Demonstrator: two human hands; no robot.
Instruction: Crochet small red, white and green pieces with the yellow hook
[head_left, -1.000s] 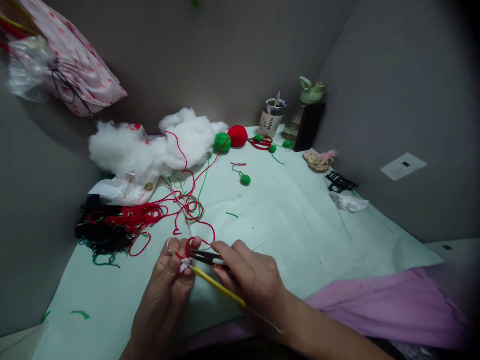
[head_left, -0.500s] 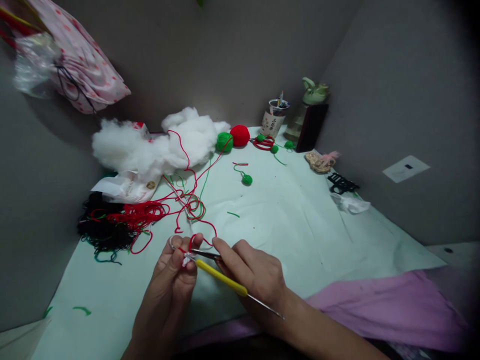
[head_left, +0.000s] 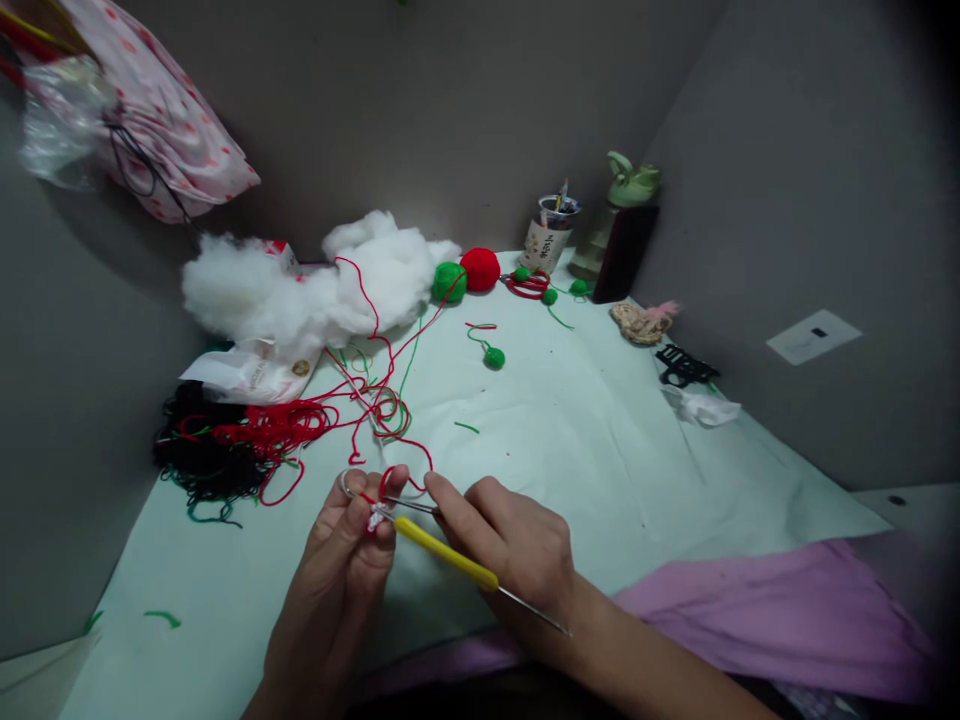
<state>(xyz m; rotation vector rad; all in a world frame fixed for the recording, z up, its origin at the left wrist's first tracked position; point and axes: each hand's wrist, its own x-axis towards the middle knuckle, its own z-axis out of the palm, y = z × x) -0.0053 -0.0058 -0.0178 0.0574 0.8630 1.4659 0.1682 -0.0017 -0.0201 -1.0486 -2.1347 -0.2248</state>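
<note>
A small pink-and-white crocheted piece (head_left: 376, 517) is pinched between the fingers and thumb of my left hand (head_left: 341, 560). A white ring or loop (head_left: 345, 484) circles one of that hand's fingers, and red yarn (head_left: 388, 482) runs over the fingertips to the piece. My right hand (head_left: 510, 540) is closed on slim metal tweezers (head_left: 414, 505), whose tips reach the piece and the red strand. A crochet hook with a yellow handle (head_left: 446, 553) has one end at the piece; it slants across my right hand, its thin metal end over the wrist. My right thumb is mostly hidden.
Tangled red yarn (head_left: 289, 425) and black yarn (head_left: 199, 440) lie left, below white stuffing (head_left: 382, 265). Behind are a green ball (head_left: 449, 283), a red ball (head_left: 480, 270), red-handled scissors (head_left: 531, 285), a pen cup (head_left: 547, 240) and a bottle (head_left: 592, 240). Purple cloth (head_left: 780, 610) covers the near right edge.
Almost nothing differs. The tweezers have turned slightly between my right fingers, and the hook and both hands have shifted a tiny bit.
</note>
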